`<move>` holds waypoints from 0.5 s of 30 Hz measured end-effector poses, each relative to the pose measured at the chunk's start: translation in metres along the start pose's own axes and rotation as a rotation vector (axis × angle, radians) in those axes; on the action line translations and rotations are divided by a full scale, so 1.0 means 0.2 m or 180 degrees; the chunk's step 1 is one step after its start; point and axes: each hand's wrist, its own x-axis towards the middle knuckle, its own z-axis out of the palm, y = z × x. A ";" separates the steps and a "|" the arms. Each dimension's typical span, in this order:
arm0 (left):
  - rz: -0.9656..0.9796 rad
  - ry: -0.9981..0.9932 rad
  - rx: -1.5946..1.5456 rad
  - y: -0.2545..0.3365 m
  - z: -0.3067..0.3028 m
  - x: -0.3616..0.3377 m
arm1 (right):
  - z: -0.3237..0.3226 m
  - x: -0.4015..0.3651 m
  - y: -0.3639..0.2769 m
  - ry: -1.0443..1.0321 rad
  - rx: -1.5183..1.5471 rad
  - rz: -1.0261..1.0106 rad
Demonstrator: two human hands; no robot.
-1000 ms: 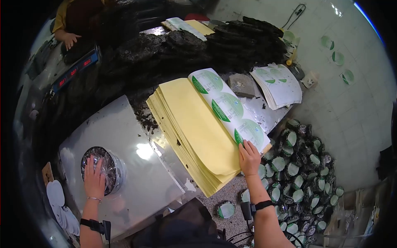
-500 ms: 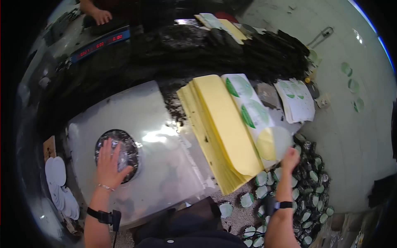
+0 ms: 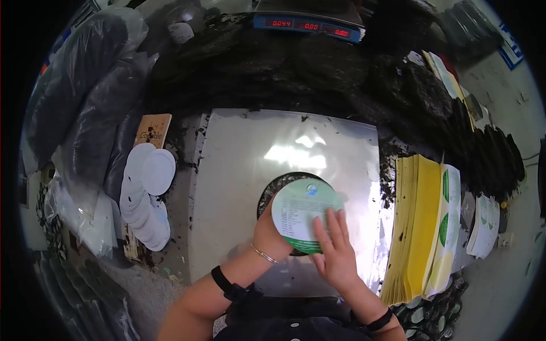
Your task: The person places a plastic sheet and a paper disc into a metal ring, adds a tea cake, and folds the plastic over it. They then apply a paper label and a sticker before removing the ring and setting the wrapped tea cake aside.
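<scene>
A round green-and-white printed label (image 3: pixel 304 213) lies over the middle of the steel worktop (image 3: pixel 227 159). It covers most of a round, plastic-wrapped dark packet (image 3: pixel 267 190), whose rim shows at the upper left. My left hand (image 3: pixel 272 234) is at the label's left edge, its fingers hidden behind the label. With fingers stretched out, my right hand (image 3: pixel 336 250) rests against the label's lower right, thumb below its edge.
White paper discs (image 3: pixel 145 207) are piled on the left. At the right stand yellow-backed sheets (image 3: pixel 421 221) and a strip of printed labels (image 3: pixel 449 227). Behind the worktop are a heap of dark dried material (image 3: pixel 239 74) and a digital scale (image 3: pixel 310 25). Wrapped packets (image 3: pixel 432 315) lie lower right.
My right hand has brought the round label from the label strip over to the dark packet. My left hand has shifted from the packet's top to the label's left edge. The view has swung left.
</scene>
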 end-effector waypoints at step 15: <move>0.1336 -0.0830 0.0984 -0.12 -0.21 -0.05 | 0.09 0.44 0.03 -0.0539 -0.0404 -0.0549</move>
